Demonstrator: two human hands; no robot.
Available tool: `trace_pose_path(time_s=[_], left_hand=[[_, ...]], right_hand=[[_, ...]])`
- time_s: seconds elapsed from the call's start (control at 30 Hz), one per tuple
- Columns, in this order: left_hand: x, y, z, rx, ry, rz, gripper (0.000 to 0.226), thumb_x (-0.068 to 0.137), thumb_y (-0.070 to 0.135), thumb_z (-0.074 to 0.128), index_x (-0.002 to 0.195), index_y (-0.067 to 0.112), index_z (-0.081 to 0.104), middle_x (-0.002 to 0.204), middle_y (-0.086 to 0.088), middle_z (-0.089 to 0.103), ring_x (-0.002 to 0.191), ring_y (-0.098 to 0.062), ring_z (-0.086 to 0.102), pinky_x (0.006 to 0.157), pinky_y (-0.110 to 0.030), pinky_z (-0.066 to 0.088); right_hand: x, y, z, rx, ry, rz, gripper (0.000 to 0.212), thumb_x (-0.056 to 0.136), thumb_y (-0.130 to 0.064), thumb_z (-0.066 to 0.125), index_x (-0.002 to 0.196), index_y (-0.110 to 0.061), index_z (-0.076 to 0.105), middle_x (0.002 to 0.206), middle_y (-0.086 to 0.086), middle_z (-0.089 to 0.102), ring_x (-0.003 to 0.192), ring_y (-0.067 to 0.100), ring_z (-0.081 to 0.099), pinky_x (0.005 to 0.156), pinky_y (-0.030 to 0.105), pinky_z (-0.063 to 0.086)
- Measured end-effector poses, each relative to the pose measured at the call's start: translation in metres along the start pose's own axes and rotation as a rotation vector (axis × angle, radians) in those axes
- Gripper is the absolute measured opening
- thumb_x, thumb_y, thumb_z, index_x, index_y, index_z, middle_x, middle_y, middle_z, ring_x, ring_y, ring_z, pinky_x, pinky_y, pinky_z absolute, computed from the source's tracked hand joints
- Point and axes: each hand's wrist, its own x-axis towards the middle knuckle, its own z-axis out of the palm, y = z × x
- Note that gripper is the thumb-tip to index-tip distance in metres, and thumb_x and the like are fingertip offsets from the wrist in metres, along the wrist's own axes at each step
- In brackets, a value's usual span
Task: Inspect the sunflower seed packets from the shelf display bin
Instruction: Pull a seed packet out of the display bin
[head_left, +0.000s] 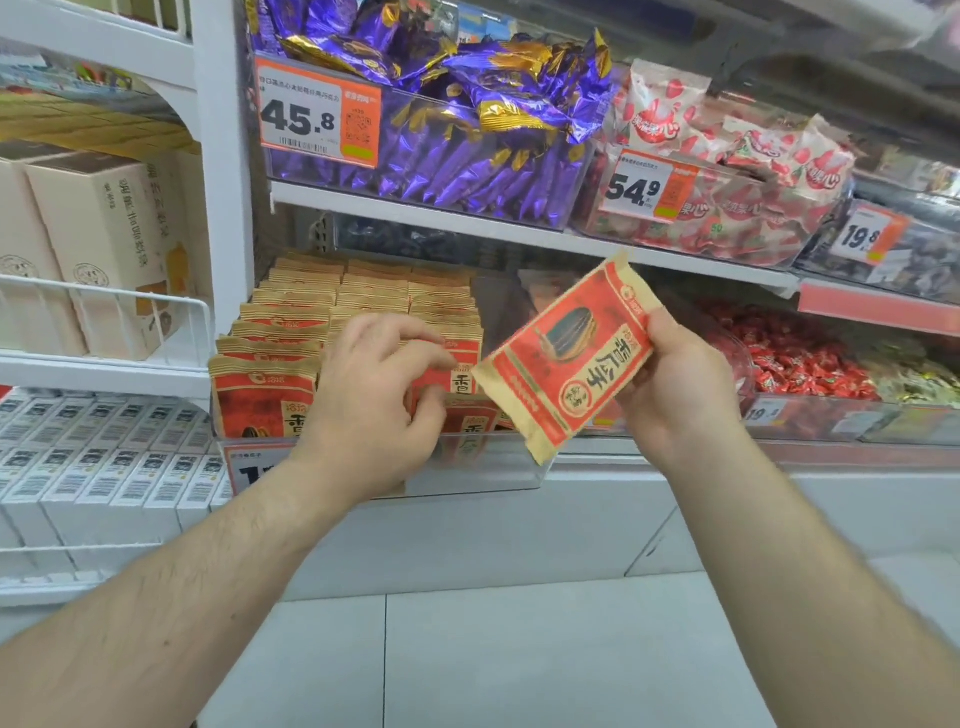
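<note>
I am holding one sunflower seed packet (566, 358) up in my right hand (675, 384), out in front of the clear display bin (488, 467) and just to the right of the rows still standing in it. My fingers are curling round its right edge from behind, with the thumb pressing on the printed face, so the grip sits at the packet's right side and the rest of the pouch is hanging out to the left of it. Its long axis is running on a diagonal: the sealed top corner is pointing up and slightly right toward the shelf above, the bottom corner down toward the bin's front wall. The printed face is turning toward me (the lettering reads tilted, not upright).

My left hand (379, 395) is reaching into the bin, the nearer hand to the stock. Its fingers are curling down over the front packets (262, 395), thumb and forefinger closing on the top edge of one pouch in the middle row; whether I am truly pinching it or only touching it, I cannot tell for sure. Those packets are standing upright, faces forward, long axes vertical, packed in files running back into the shelf.

Judging from this, the next lift from the bin is calling for a straight upward pull, since the neighbours are crowding both sides.
</note>
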Motion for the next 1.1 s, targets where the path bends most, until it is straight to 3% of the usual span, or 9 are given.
trace_pose_path(time_s=[0.1, 0.2, 0.3, 0.4, 0.53, 0.67, 0.83, 1.1], left_hand=[[-0.006, 0.022, -0.002, -0.323, -0.060, -0.137, 0.019, 0.081, 0.008, 0.053, 0.089, 0.016, 0.068, 0.087, 0.009, 0.066, 0.085, -0.011, 0.060, 0.075, -0.024, 0.046], [-0.016, 0.047, 0.007, -0.756, -0.314, -0.545, 0.022, 0.078, 0.019, 0.049, 0.093, 0.022, 0.064, 0.080, 0.010, 0.070, 0.068, -0.012, 0.065, 0.062, -0.025, 0.051], [-0.027, 0.060, 0.017, -0.900, -0.563, -0.689, 0.021, 0.084, 0.025, 0.063, 0.103, 0.015, 0.064, 0.085, 0.003, 0.072, 0.071, -0.015, 0.068, 0.062, -0.032, 0.056], [-0.037, 0.071, 0.024, -0.878, -0.698, -0.723, 0.025, 0.083, 0.009, 0.076, 0.106, 0.015, 0.066, 0.099, -0.003, 0.076, 0.087, -0.024, 0.073, 0.071, -0.036, 0.060], [-0.040, 0.076, 0.032, -0.919, -0.735, -0.798, 0.024, 0.082, -0.002, 0.073, 0.102, 0.009, 0.067, 0.098, -0.008, 0.076, 0.083, -0.025, 0.074, 0.060, -0.029, 0.056], [-0.041, 0.079, 0.036, -0.917, -0.744, -0.820, 0.021, 0.081, -0.003, 0.073, 0.097, 0.009, 0.068, 0.091, -0.006, 0.077, 0.076, -0.020, 0.074, 0.056, -0.025, 0.054], [-0.041, 0.079, 0.041, -0.916, -0.708, -0.827, 0.021, 0.082, -0.002, 0.072, 0.100, 0.008, 0.068, 0.091, -0.005, 0.077, 0.076, -0.020, 0.074, 0.054, -0.023, 0.052], [-0.038, 0.077, 0.038, -0.982, -0.594, -0.824, 0.019, 0.083, -0.003, 0.070, 0.098, 0.009, 0.069, 0.095, -0.013, 0.076, 0.089, -0.034, 0.073, 0.076, -0.048, 0.059]], right_hand=[[-0.017, 0.006, -0.016, -0.251, -0.080, -0.052, 0.028, 0.105, -0.023, 0.044, 0.089, -0.010, 0.062, 0.067, 0.003, 0.065, 0.062, 0.019, 0.061, 0.059, 0.031, 0.046], [-0.031, 0.015, -0.031, -0.401, -0.154, -0.063, 0.029, 0.105, -0.022, 0.045, 0.087, -0.008, 0.062, 0.070, 0.011, 0.064, 0.063, 0.025, 0.060, 0.055, 0.031, 0.042], [-0.041, 0.027, -0.044, -0.491, -0.192, -0.061, 0.028, 0.104, -0.020, 0.048, 0.089, -0.002, 0.063, 0.062, 0.010, 0.061, 0.053, 0.021, 0.053, 0.045, 0.026, 0.037], [-0.045, 0.035, -0.054, -0.532, -0.196, -0.066, 0.029, 0.102, -0.019, 0.052, 0.095, 0.006, 0.064, 0.057, 0.007, 0.060, 0.047, 0.016, 0.052, 0.041, 0.023, 0.035], [-0.047, 0.038, -0.067, -0.542, -0.182, -0.050, 0.036, 0.102, -0.026, 0.051, 0.097, 0.007, 0.065, 0.058, 0.006, 0.061, 0.049, 0.015, 0.054, 0.043, 0.023, 0.038], [-0.048, 0.039, -0.074, -0.525, -0.177, -0.040, 0.043, 0.104, -0.030, 0.045, 0.085, 0.004, 0.063, 0.068, 0.017, 0.064, 0.059, 0.026, 0.057, 0.048, 0.028, 0.043], [-0.047, 0.040, -0.080, -0.569, -0.214, -0.031, 0.041, 0.104, -0.030, 0.046, 0.084, 0.000, 0.065, 0.065, 0.009, 0.069, 0.055, 0.018, 0.061, 0.052, 0.031, 0.047], [-0.054, 0.041, -0.082, -0.629, -0.285, -0.040, 0.036, 0.102, -0.029, 0.049, 0.083, -0.006, 0.069, 0.065, 0.000, 0.070, 0.054, 0.011, 0.059, 0.054, 0.029, 0.045]])
